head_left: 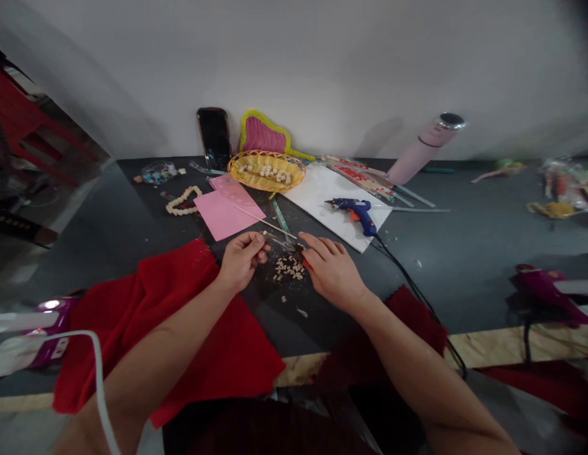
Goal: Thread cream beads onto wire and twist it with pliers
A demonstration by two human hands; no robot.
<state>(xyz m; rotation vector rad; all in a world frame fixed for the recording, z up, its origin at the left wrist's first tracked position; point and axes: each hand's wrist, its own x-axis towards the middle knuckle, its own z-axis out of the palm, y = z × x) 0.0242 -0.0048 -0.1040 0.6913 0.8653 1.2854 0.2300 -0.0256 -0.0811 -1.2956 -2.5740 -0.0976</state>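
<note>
My left hand is closed, its thumb and finger pinching a small pale piece. To its right, my right hand reaches over the table with fingers stretched out and apart. Its fingertips are at what look like scissors, with metal blades towards my left hand and a dark and red handle partly hidden under the fingers. Between my hands lies a pile of small beige cut pieces. A thin wooden stick lies just behind, near a green-and-white strip.
Behind are pink paper, a beige heart-shaped frame, a yellow basket, a phone and a pink flask. A blue glue gun rests on a white board. Red cloth covers the front left.
</note>
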